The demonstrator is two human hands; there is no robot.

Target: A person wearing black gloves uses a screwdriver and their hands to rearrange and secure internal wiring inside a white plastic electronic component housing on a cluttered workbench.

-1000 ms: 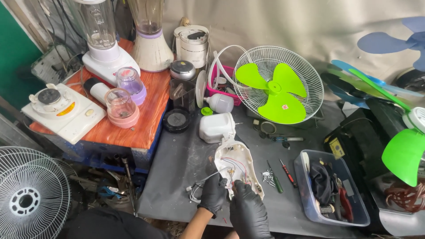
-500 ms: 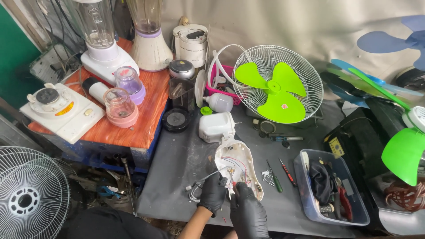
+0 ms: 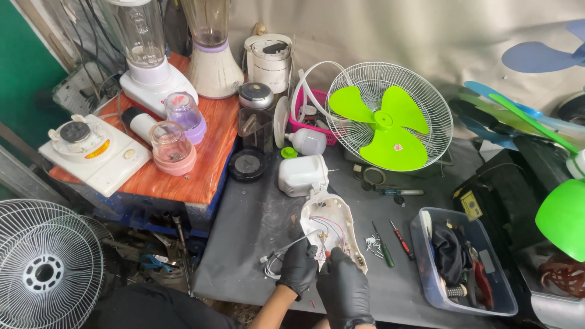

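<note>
— What's being worked on?

— An open white plastic housing, oval and shallow [image 3: 332, 234], lying low in the frame's centre on a dark grey matt tabletop [image 3: 256, 225]. Thin red and pale wires loop inside it, and a grey cord trails out toward lower left.

— And the hands?

— Both wear glossy black gloves. The left hand [image 3: 298, 268] is closed round the housing's lower left edge, where the cord leaves. The right hand [image 3: 344, 286] sits just beside it at the lower rim, fingers pinched narrow on something small among the wires; what it is, I cannot tell. The housing extends up and away from both grips.

— What's hidden?

— The housing's near end is covered by the gloves, and the arms are cut off at the bottom edge.

— Around it?

— Right of the housing, loose silvery screws [image 3: 372, 244], then a green-handled screwdriver [image 3: 384, 245] and a red-handled screwdriver [image 3: 400, 239]. Just above it, a rounded white plastic motor casing [image 3: 301, 175]. Lower right, a clear blue-tinted plastic tub [image 3: 426, 274] of jumbled tools. Upper centre-right, a white wire fan grille with lime-green blades [image 3: 390, 122]. Upper left, an orange wood-grain board [image 3: 207, 164] carries blender bases and small tinted jars. A second wire fan guard [image 3: 42, 268] is cut off at lower left.
</note>
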